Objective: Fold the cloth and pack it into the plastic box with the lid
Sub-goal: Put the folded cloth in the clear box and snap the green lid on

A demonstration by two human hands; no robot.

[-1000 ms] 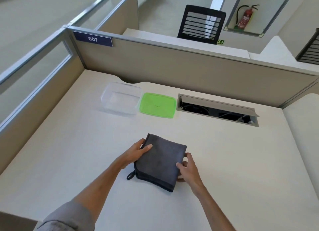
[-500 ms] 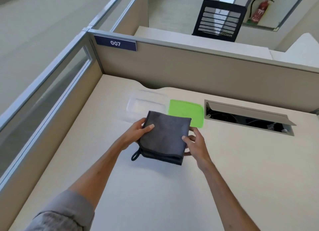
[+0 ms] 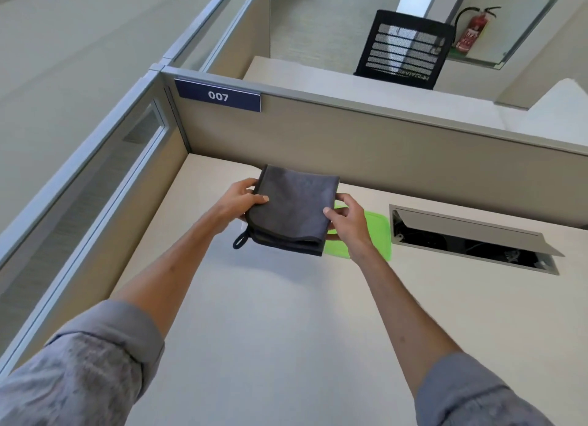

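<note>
A dark grey cloth (image 3: 292, 209), folded into a thick square with a small hanging loop at its lower left corner, is held up off the desk. My left hand (image 3: 240, 201) grips its left edge and my right hand (image 3: 348, 221) grips its right edge. The cloth hovers where the clear plastic box stood, so the box is hidden behind it. The green lid (image 3: 377, 231) lies flat on the desk just right of the cloth, partly covered by my right hand.
A beige desk (image 3: 286, 330) is walled by partitions at the back (image 3: 381, 158) and left. An open cable hatch (image 3: 471, 237) is set into the desk to the right of the lid. A black chair (image 3: 402, 50) stands beyond the partition.
Both hands lifted the folded cloth off the desk and carried it forward, away from me, until it hangs over the clear box and hides it.
</note>
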